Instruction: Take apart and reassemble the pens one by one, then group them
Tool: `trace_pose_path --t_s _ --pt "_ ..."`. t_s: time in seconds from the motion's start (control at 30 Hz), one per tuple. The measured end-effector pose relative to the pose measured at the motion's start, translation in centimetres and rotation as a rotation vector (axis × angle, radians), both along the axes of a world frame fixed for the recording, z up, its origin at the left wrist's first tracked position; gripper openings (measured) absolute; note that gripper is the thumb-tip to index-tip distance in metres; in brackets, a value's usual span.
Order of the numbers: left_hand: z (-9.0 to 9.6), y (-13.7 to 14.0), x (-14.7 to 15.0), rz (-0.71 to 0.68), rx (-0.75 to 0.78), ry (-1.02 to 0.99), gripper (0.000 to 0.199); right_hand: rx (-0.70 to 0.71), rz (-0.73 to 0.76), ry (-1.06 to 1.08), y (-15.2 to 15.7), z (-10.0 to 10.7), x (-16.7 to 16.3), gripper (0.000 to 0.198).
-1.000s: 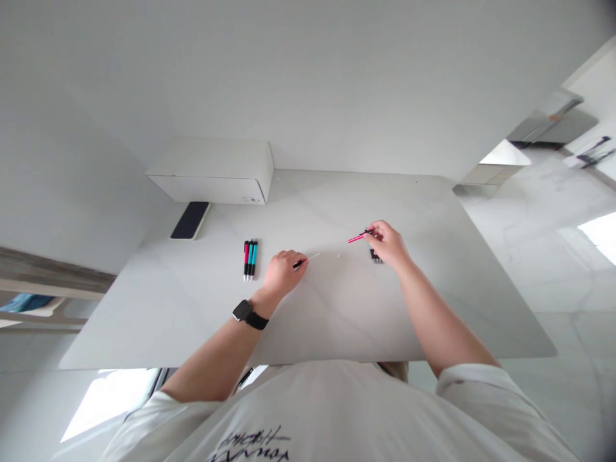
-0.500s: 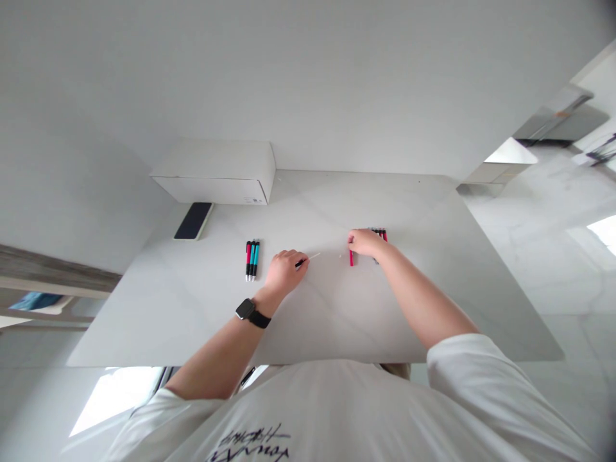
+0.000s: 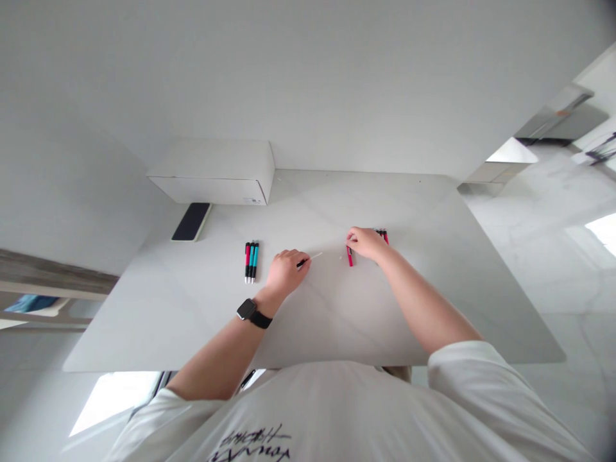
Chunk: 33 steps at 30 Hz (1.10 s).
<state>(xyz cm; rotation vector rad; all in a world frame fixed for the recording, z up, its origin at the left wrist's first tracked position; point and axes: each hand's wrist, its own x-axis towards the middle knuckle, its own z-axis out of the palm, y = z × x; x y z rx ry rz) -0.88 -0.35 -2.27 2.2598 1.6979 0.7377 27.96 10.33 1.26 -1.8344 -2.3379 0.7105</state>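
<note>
My left hand (image 3: 285, 271) is closed around a black pen part (image 3: 301, 263), and a thin pale refill (image 3: 316, 256) sticks out of it to the right. My right hand (image 3: 363, 242) pinches the upper end of a red pen barrel (image 3: 350, 259), whose lower end points down toward me. Behind my right hand lie several pens (image 3: 385, 235), mostly covered by it. A tiny pale piece (image 3: 341, 257) rests on the table between my hands. Left of my left hand, one red pen (image 3: 247, 262) and two teal pens (image 3: 255, 262) lie side by side.
A white box (image 3: 212, 173) stands at the back left of the white table (image 3: 327, 321), against the wall. In front of it lies a phone (image 3: 191, 222). My left wrist wears a black watch (image 3: 247, 309).
My right hand has shifted slightly left with the red barrel, which now leans a little more. My left hand keeps its grip almost unmoved.
</note>
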Motion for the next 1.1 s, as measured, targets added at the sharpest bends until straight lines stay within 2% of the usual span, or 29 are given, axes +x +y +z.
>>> trace_pose_path --t_s 0.13,0.23,0.37,0.43,0.57,0.73,0.93,1.1 --pt "0.5 -0.4 0.3 -0.039 0.007 -0.023 0.017 0.098 -0.043 0.320 -2.9 0.6 0.1 0.018" --pt "1.1 -0.7 1.0 -0.092 0.021 -0.035 0.017 0.052 0.072 0.487 -5.6 0.3 -0.8 0.023" --pt "1.9 -0.9 2.0 -0.157 0.041 -0.026 0.016 0.074 0.157 0.542 -7.8 -0.4 -2.2 0.017" --pt "2.0 -0.8 2.2 -0.170 0.049 -0.030 0.015 0.132 0.166 0.531 -8.3 -0.5 -2.5 0.011" --pt "1.9 -0.5 2.2 -0.171 0.045 -0.061 0.015 0.192 0.177 0.510 -8.5 -0.5 -2.4 0.009" --pt "2.2 -0.4 1.9 -0.167 0.034 -0.102 0.011 0.085 0.046 0.619 -8.7 -0.9 -1.8 0.014" --pt "3.2 -1.0 1.3 -0.108 0.024 -0.133 0.013 -0.168 -0.209 0.923 -9.0 -1.4 -1.6 0.032" --pt "3.5 -1.3 1.2 -0.101 0.009 -0.139 0.015 -0.216 -0.270 1.015 -9.4 -1.2 -2.1 0.040"
